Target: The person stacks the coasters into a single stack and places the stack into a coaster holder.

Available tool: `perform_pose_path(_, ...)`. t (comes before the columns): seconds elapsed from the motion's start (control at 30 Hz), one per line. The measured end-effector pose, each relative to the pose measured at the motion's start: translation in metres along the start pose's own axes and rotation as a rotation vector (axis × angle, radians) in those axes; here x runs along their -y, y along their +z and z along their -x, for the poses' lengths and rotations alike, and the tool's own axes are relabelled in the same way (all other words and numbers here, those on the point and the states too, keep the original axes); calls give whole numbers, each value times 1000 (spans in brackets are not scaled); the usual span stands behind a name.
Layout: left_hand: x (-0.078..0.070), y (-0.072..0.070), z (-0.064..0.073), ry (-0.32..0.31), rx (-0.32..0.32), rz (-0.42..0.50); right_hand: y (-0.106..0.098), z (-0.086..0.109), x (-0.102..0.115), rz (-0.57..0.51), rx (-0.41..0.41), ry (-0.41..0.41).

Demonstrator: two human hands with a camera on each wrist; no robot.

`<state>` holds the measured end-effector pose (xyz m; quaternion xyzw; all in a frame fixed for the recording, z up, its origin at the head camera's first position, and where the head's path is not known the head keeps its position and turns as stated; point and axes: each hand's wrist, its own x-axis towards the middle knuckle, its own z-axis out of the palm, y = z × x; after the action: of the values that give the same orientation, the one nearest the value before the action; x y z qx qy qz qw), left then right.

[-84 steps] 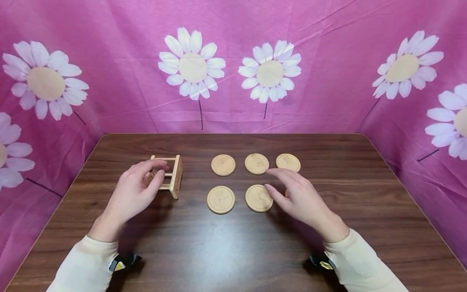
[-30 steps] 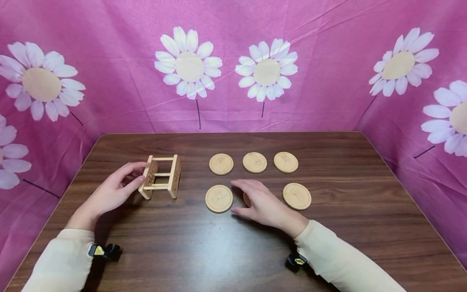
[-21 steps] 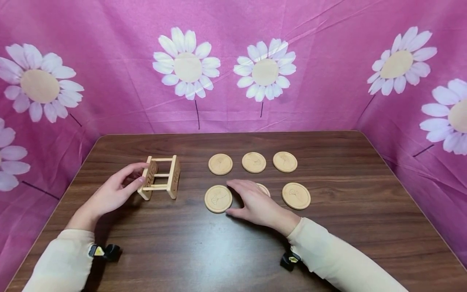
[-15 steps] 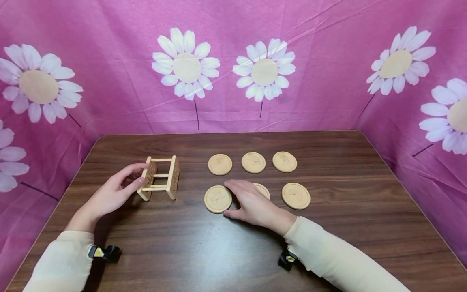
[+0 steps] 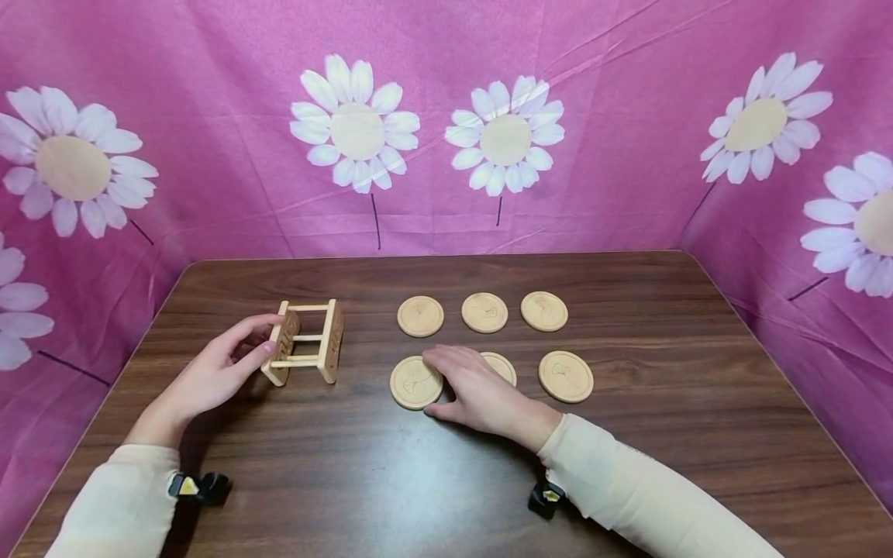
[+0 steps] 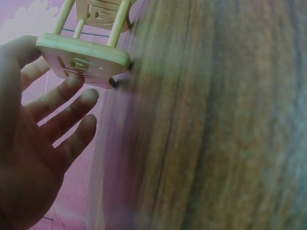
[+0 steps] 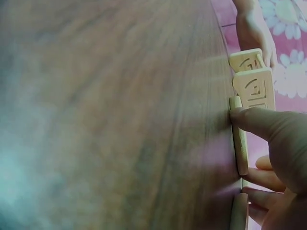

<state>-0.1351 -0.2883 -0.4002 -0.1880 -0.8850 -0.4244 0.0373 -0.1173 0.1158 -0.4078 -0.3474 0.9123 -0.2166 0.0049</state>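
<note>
A small wooden coaster holder (image 5: 331, 345), two carved side panels joined by rods, stands at the table's left. My left hand (image 5: 209, 373) holds its left panel, thumb at the front edge and index finger at the back corner. In the left wrist view, the other fingers spread below the carved panel (image 6: 79, 51). At the front-left round wooden coaster (image 5: 415, 384), engraved with a leaf, my right hand (image 5: 481, 394) pinches the rim between thumb and fingers. The right wrist view shows that coaster (image 7: 240, 143) edge-on, flat on the table. My right hand partly hides the front-middle coaster (image 5: 501, 366).
Three more coasters form the back row: left (image 5: 420, 316), middle (image 5: 484, 312) and right (image 5: 544, 311). Another coaster (image 5: 566, 377) lies front right. Behind the brown wood-grain table (image 5: 391, 480) hangs a pink cloth (image 5: 439, 209) printed with white flowers.
My left hand has drawn left, from above the holder to its left panel. The right hand has slid left across the front row, and its fingers have come onto the front-left coaster's rim.
</note>
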Motion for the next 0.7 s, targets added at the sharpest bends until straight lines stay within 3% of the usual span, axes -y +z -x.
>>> perform_pose_path(0.33,3,-1,1,11,-6,14,1,-4,2,14,-18,-37)
perform_pose_path(0.7,0,-1,0,2,1,5,-6,0,3,-12,-35,8)
